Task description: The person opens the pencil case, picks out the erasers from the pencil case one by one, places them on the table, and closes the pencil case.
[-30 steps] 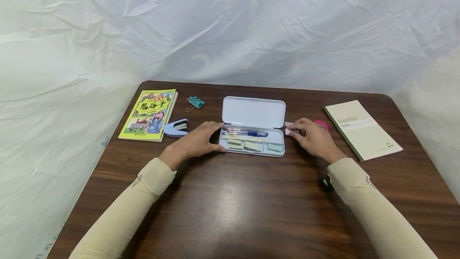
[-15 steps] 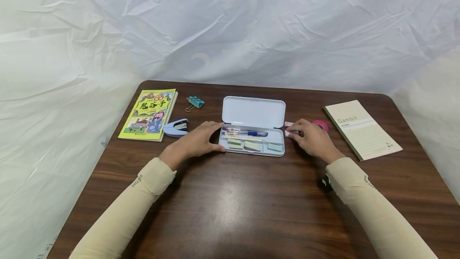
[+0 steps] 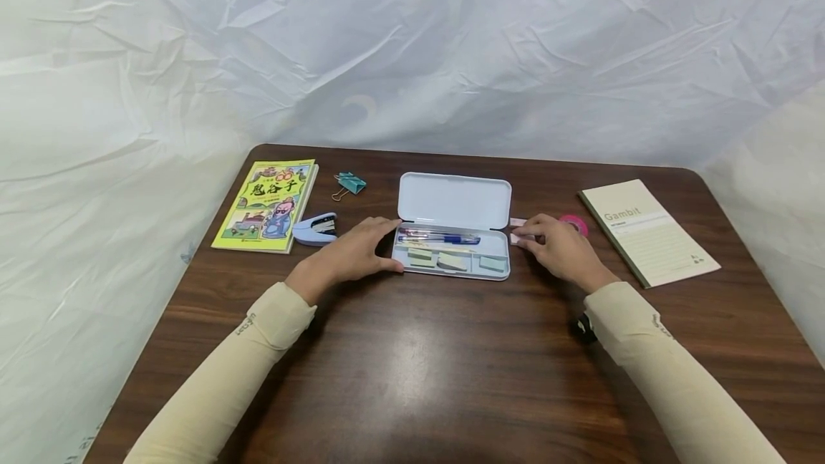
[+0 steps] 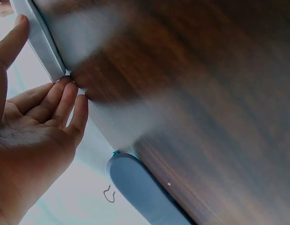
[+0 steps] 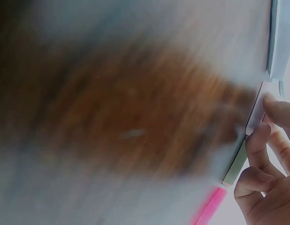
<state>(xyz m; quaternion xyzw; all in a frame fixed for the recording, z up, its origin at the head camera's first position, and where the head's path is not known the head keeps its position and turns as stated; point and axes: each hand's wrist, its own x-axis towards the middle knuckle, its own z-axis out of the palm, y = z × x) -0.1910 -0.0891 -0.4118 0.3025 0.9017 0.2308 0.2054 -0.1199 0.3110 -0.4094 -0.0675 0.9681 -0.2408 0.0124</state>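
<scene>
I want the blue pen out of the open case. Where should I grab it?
Pinch the blue pen mid-barrel from above, between the fingers. It lies flat along the case's rear compartment, and the raised lid blocks reaching from behind.

The right wrist view is badly blurred, and the pink tape roll point(image 3: 573, 223) sits half hidden behind the right hand point(image 3: 559, 249).

dark wood table point(image 3: 412, 378), crinkled white sheet backdrop point(image 3: 412, 49)

The right hand point(image 3: 559, 249) has drawn very slightly toward the person since a second ago. The small pink eraser point(image 3: 519, 238) it pinches came along.
</scene>
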